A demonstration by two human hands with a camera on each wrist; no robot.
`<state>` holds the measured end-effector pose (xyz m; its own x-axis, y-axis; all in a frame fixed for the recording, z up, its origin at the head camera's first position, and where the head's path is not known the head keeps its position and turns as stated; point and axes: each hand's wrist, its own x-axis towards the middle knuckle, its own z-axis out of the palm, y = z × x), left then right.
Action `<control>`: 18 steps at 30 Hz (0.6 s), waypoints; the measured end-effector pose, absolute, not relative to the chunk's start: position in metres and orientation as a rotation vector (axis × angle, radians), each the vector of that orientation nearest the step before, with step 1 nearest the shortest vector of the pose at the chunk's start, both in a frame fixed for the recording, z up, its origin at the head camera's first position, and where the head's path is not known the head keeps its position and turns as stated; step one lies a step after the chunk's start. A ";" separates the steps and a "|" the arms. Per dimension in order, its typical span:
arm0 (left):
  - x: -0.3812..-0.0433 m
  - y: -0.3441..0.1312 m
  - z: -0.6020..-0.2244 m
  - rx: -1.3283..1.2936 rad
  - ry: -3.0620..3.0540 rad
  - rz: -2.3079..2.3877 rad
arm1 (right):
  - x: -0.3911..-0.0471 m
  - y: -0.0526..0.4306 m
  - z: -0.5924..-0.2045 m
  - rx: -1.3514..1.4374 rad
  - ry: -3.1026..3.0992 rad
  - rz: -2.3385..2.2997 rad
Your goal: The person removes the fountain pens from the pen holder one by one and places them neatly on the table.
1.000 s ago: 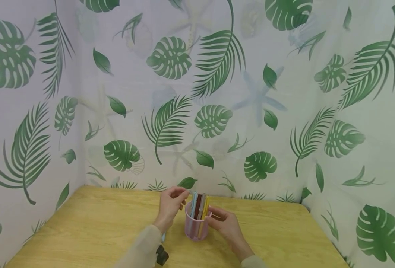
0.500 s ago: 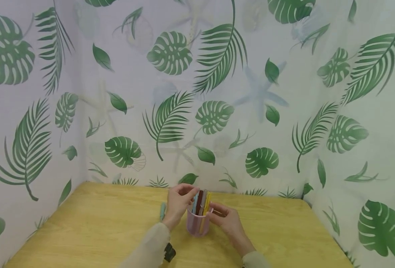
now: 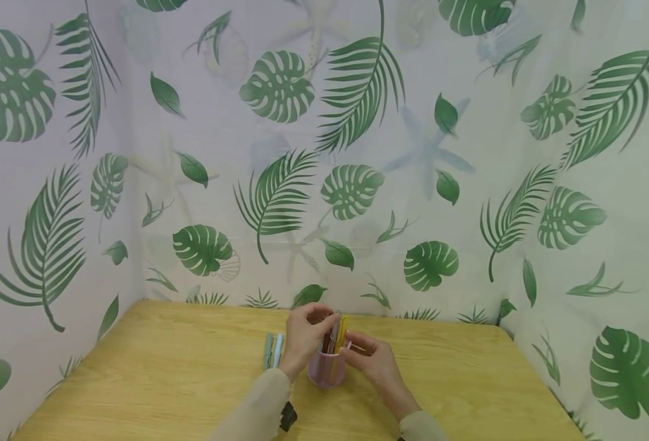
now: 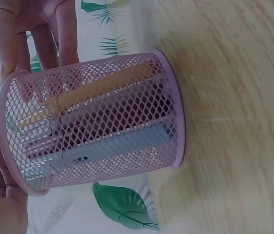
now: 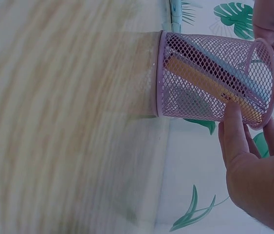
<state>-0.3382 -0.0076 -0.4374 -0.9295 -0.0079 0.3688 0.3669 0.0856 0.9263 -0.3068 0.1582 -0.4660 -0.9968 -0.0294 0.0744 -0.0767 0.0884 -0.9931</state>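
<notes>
A pink mesh pen holder stands upright on the table. Several pens lean in it, including a yellow pen, a dark brown pen and a light blue pen. My right hand grips the holder's right side near the rim, thumb and fingers on the mesh. Over the pen tops hovers my left hand, its fingers loosely bent and covering part of them in the head view. In the left wrist view that hand sits beside the rim with no pen visible in it.
Left of the holder, a green pen and a light blue pen lie side by side on the wooden table. A white curtain with green leaves rises behind it. A black device is at my left wrist.
My left hand has moved right across the pen tops, from the light blue pen toward the darker ones. Both pens on the table have come into view. My right hand stays at the holder.
</notes>
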 end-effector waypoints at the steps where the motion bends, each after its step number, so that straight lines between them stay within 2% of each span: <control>1: -0.338 -0.007 -0.437 -0.353 -2.098 -1.895 | -0.307 0.158 -0.466 0.113 -2.292 2.092; 18: -0.343 0.000 -0.435 -0.366 -2.289 -1.626 | -0.305 0.158 -0.465 0.140 -2.255 2.124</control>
<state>-0.3432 0.0001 -0.4353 -0.9198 0.0286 0.3914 0.3790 0.3239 0.8669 -0.3049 0.1575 -0.4651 -0.9951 -0.0379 0.0916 -0.0937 0.0579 -0.9939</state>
